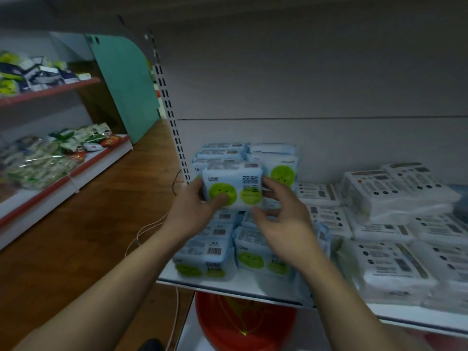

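A light blue tissue pack (pixel 234 183) with two green smiley circles is held above the stacked blue packs (pixel 220 249) on a white shelf (pixel 228 287). My left hand (pixel 195 209) grips its left side, thumb across the front. My right hand (pixel 281 219) touches the pack's right edge with its fingertips, the other fingers loosely spread below it. More blue packs (pixel 273 158) are piled behind, against the back panel.
White wrapped packs (pixel 395 224) with dark print fill the shelf's right part. A red basin (pixel 243 323) sits on the shelf below. To the left, across a wooden floor (pixel 83 224), stand shelves with green snack bags (pixel 45 158). A thin cable (pixel 152 226) hangs by the shelf post.
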Demonstrator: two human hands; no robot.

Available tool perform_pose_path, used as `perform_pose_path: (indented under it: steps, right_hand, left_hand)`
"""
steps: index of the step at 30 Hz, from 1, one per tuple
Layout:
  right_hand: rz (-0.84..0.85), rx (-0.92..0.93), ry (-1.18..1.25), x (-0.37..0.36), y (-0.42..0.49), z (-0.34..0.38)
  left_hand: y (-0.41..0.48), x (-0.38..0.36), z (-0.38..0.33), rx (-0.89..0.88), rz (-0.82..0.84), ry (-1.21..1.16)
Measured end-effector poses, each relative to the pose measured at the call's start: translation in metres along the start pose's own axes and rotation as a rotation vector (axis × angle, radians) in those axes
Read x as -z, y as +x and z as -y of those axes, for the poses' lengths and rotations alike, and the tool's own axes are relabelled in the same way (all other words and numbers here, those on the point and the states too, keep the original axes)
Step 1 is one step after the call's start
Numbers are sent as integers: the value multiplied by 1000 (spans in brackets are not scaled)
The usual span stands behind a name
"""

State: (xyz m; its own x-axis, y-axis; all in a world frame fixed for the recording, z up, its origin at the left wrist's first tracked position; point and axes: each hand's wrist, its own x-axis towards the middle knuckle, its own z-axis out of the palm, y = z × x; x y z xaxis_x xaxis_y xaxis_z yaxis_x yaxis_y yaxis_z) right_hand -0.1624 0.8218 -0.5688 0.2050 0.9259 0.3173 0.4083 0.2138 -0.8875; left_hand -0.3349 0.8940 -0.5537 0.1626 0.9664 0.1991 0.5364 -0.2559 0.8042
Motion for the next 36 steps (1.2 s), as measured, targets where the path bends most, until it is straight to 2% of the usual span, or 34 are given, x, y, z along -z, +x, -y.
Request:
perform_pose_path:
  steps: [4, 7, 10, 13, 17, 19, 21, 24, 27, 30, 33, 36]
  right_hand:
    - [154, -26, 90, -30, 17, 11]
    - [203, -70, 26, -40, 21, 9]
    - [174, -83, -10, -28, 10, 7]
    - [32, -80, -70, 3, -5, -4]
    - [-264, -40, -365, 46, -23, -10]
    - [-319, -87, -496, 58, -32, -5]
    - [-251, -208, -660, 62, -43, -4]
    - [-53, -363, -902, 52, -67, -9]
    - [2, -398, -955, 33, -82, -16]
    - [-65, -367, -947, 25, -91, -27]
    - [-160, -375, -787, 26, -100, -31]
    - [-281, -369, -641, 32, -107, -25]
  left_hand:
    - [4, 24, 22, 61, -88, -47]
    - [12, 21, 38, 136, -96, -22]
    - [18, 14, 48, 184, -147, 10]
    - [22, 8, 49, 182, -166, -7]
    - [17, 12, 53, 183, -192, -39]
    - [11, 18, 53, 181, -221, -41]
    - [1, 20, 47, 160, -272, 34]
    - [-27, 15, 33, 75, -316, 129]
    - [-61, 0, 19, -69, -243, 131]
    - [-90, -26, 6, -182, -90, 100]
    - [-118, -44, 1, -279, 52, 19]
    - [-134, -53, 12, -335, 117, -17]
